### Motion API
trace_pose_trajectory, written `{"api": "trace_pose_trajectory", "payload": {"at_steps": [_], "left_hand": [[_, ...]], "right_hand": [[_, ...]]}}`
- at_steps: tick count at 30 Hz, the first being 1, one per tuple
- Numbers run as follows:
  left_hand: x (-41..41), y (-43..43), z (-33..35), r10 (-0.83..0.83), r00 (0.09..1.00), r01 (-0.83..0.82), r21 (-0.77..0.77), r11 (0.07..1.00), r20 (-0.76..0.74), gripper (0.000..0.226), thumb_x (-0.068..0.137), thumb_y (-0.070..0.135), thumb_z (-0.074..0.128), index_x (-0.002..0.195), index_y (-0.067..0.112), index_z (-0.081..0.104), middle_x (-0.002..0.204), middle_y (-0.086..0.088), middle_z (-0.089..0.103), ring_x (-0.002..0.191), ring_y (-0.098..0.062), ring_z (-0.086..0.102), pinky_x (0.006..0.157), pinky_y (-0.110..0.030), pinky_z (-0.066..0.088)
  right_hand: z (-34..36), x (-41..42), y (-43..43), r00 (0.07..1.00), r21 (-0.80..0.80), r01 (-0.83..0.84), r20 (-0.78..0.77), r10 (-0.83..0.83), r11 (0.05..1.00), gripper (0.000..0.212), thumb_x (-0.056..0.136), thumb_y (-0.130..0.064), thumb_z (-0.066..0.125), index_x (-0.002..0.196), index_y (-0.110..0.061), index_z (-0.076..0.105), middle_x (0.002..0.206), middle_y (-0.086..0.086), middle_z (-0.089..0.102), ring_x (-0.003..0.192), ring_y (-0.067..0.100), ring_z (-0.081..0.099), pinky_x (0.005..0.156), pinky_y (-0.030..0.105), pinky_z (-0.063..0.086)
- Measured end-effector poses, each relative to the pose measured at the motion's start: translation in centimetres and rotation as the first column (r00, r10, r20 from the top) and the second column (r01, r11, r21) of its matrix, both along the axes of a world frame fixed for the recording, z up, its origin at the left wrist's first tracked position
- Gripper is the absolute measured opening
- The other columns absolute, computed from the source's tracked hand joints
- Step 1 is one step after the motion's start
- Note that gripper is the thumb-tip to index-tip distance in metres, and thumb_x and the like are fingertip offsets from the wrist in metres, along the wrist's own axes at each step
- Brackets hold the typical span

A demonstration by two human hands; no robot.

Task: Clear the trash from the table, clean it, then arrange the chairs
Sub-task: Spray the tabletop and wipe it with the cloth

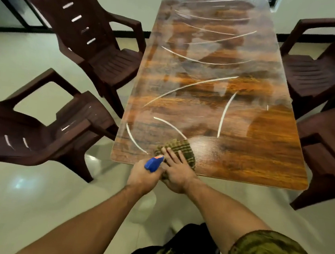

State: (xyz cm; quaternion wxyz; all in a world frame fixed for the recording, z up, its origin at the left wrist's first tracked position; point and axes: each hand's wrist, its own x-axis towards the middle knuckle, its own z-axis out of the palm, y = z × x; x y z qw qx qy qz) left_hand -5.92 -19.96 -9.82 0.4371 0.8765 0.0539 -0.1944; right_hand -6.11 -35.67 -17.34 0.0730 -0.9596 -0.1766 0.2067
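**Wood-grain counter (241, 154) under the cloth (181, 146)**

Flat, fingers straight, the right hand (176, 173) is pressing the green striped cloth onto the counter near its front-left corner. Just beside it, the left hand (143, 177) is gripping a blue spray bottle (153, 163).

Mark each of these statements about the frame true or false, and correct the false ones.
1. The right hand presses a green striped cloth onto the table. True.
2. The left hand holds nothing. False: it grips a blue spray bottle.
3. The cloth lies at the table's far end, by the window. False: it lies at the near edge, close to the person.
4. Brown chairs stand on both long sides of the table. True.
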Motion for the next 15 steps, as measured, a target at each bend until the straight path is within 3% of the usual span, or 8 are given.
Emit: {"api": "trace_pose_trajectory", "payload": {"at_steps": [3,6,7,9,12,13,14,15], "left_hand": [[0.6,0.7,0.0,-0.001,1.0,0.001,-0.008,1.0,-0.019,0.033,0.077,0.038,0.067,0.067,0.007,0.065,0.054,-0.007,0.06,0.048,-0.018,0.05,0.053,-0.045,0.051],[0.8,1.4,-0.7,-0.03,0.999,0.03,-0.013,0.999,-0.044,0.044,0.075,0.047,0.064,0.066,0.004,0.062,0.057,-0.01,0.063,0.048,-0.018,0.052,0.055,-0.045,0.053],[0.8,1.6,-1.0,-0.039,0.998,0.038,-0.016,0.999,-0.053,0.046,0.074,0.049,0.063,0.066,0.004,0.062,0.056,-0.009,0.062,0.049,-0.019,0.052,0.055,-0.044,0.053],[0.6,2.1,-1.5,-0.047,0.997,0.045,-0.022,0.999,-0.059,0.047,0.074,0.051,0.063,0.066,0.005,0.061,0.059,-0.014,0.063,0.049,-0.019,0.051,0.055,-0.045,0.053],[0.6,2.5,-1.9,-0.043,0.996,0.042,-0.014,0.999,-0.08,0.048,0.077,0.051,0.064,0.067,0.003,0.061,0.065,-0.019,0.065,0.049,-0.019,0.05,0.054,-0.046,0.052],[0.7,2.7,-1.9,-0.034,0.996,0.033,-0.009,0.999,-0.087,0.048,0.078,0.05,0.064,0.068,0.003,0.061,0.065,-0.019,0.065,0.049,-0.019,0.05,0.054,-0.046,0.052],[1.0,3.0,-1.9,-0.027,0.996,0.026,-0.007,1.0,-0.088,0.049,0.078,0.05,0.064,0.068,0.003,0.062,0.065,-0.018,0.066,0.049,-0.019,0.05,0.054,-0.046,0.052],[1.1,3.0,-1.7,-0.025,0.996,0.025,0.0,1.0,-0.086,0.049,0.078,0.051,0.065,0.068,0.003,0.062,0.064,-0.017,0.066,0.049,-0.018,0.05,0.054,-0.045,0.052]], "right_hand": [[-1.7,-3.8,-3.8,0.981,0.01,-0.149,0.125,0.146,0.989,0.078,0.091,-0.05,0.044,0.159,-0.035,0.008,0.167,0.004,-0.003,0.154,0.023,-0.007,0.123,0.048,-0.005],[-2.1,-7.9,-10.1,0.977,-0.059,0.159,0.156,-0.148,0.986,0.072,0.095,-0.056,0.028,0.155,-0.044,-0.01,0.167,0.001,-0.009,0.153,0.018,-0.017,0.122,0.048,-0.006],[-1.7,-9.3,-11.7,0.926,-0.058,0.359,0.146,-0.347,0.932,0.067,0.097,-0.057,0.02,0.154,-0.044,-0.013,0.167,0.001,-0.013,0.152,0.018,-0.018,0.123,0.048,-0.006],[-1.1,-10.5,-12.5,0.684,-0.035,0.724,0.165,-0.711,0.689,0.07,0.099,-0.057,0.025,0.158,-0.036,-0.005,0.166,0.004,-0.015,0.153,0.023,-0.013,0.124,0.049,-0.004],[-1.4,-7.8,-8.0,0.317,-0.074,0.948,0.157,-0.935,0.309,0.086,0.095,-0.052,0.049,0.16,-0.015,0.005,0.166,0.02,-0.004,0.152,0.036,-0.005,0.122,0.055,0.003],[-1.1,-6.4,-5.7,0.259,-0.072,0.965,0.156,-0.953,0.25,0.091,0.093,-0.053,0.051,0.16,-0.012,0.005,0.164,0.025,-0.004,0.151,0.041,-0.005,0.121,0.057,0.004],[-0.9,-4.7,-3.2,0.281,-0.077,0.959,0.143,-0.949,0.272,0.094,0.092,-0.056,0.048,0.159,-0.011,0.0,0.163,0.027,-0.008,0.15,0.043,-0.009,0.121,0.058,0.003],[-0.7,-3.7,-0.7,0.382,-0.104,0.923,0.109,-0.918,0.371,0.093,0.094,-0.057,0.042,0.158,-0.012,-0.01,0.162,0.027,-0.015,0.15,0.043,-0.015,0.121,0.057,0.0]]}}
